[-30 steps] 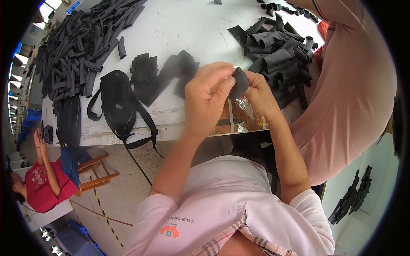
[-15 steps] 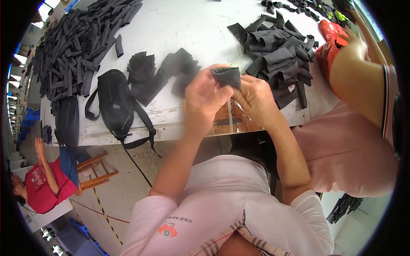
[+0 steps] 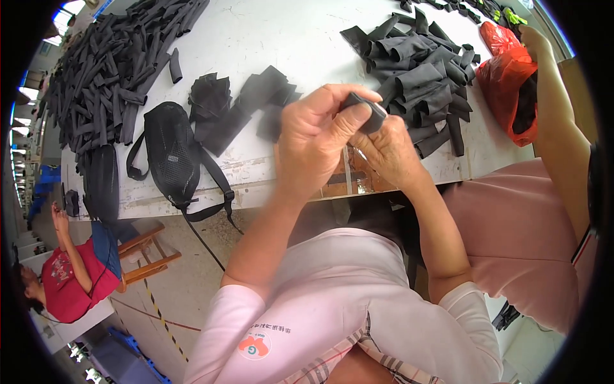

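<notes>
Small dark-grey folded fabric piece (image 3: pixel 375 120) held up over white-topped bench (image 3: pixel 268 38), near front edge. Left hand (image 3: pixel 313 137) pinches it between thumb and fingers; right hand (image 3: pixel 391 152) curled against its right side, fingertips partly hidden, grip cannot be told. Black mesh waist bag (image 3: pixel 171 157) by front edge, left of hands. Heap of narrow dark-grey fabric strips (image 3: pixel 112 77) along left edge. Shiny red plastic bag (image 3: pixel 502 80) at right edge.

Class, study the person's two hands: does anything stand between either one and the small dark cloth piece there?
Nothing visible does. The left hand pinches the dark cloth piece directly, and the right hand meets its lower right side, though part of that contact is hidden.
</notes>
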Demonstrator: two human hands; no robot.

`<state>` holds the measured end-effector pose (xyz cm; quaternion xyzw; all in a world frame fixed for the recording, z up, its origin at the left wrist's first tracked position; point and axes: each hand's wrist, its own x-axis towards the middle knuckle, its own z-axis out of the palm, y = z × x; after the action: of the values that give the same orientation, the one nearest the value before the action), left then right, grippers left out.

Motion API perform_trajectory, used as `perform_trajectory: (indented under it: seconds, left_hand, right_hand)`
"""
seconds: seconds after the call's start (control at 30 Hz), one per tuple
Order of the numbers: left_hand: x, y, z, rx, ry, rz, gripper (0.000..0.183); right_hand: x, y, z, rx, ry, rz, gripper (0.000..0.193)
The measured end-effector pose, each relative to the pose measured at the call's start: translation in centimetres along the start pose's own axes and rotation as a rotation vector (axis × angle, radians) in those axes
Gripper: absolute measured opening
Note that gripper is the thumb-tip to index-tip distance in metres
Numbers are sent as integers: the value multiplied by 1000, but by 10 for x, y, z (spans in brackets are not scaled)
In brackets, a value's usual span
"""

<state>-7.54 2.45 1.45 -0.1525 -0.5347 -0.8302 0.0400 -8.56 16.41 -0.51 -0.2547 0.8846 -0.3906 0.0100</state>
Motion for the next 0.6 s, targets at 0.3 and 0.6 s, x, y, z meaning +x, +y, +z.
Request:
perform_trajectory:
  seconds: [0.3, 0.6]
  left_hand:
    - [-1, -3, -3, -65, -19, -126, 13]
    - [17, 6, -6, 508, -192, -190, 10]
  right_hand:
    - [-6, 8, 15, 149, 61, -10, 15]
    - [-2, 16, 23, 252, 108, -14, 26]
